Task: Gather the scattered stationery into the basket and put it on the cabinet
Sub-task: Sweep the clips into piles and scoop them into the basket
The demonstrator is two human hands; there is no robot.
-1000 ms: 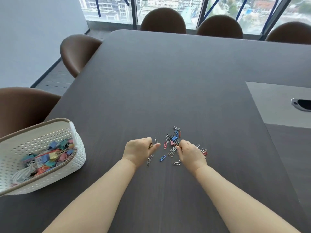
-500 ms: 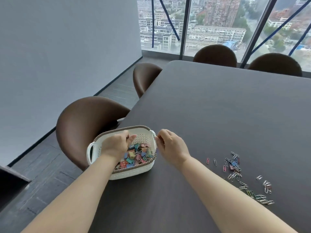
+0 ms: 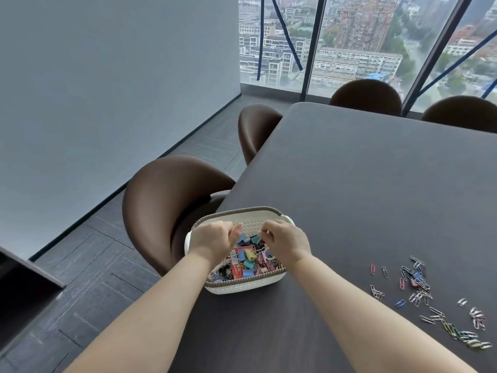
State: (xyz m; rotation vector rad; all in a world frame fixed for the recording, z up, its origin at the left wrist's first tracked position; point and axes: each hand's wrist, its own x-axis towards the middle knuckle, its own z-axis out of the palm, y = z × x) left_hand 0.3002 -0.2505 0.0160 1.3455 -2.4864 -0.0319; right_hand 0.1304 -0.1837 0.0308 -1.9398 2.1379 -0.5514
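Observation:
A white perforated basket (image 3: 243,288) with a brown woven rim sits at the left edge of the dark table (image 3: 376,184). It holds coloured binder clips, a red box and paper clips. My left hand (image 3: 212,241) hovers over the basket's left side, curled into a loose fist. My right hand (image 3: 287,242) is over its right side, fingertips pinched and pointing down into it. Whatever the fingers hold is hidden. Several loose paper clips (image 3: 419,288) lie scattered on the table to the right, well apart from both hands.
A brown chair (image 3: 161,203) stands just left of the basket, with another chair (image 3: 255,127) further along and two more chairs (image 3: 367,96) at the far end. A dark cabinet corner (image 3: 24,286) shows low on the left. Windows lie beyond.
Both hands closed on paper clips in the pile, then moved left to the basket. My view swung left with them. Since half a second ago both hands have moved in over the basket's contents.

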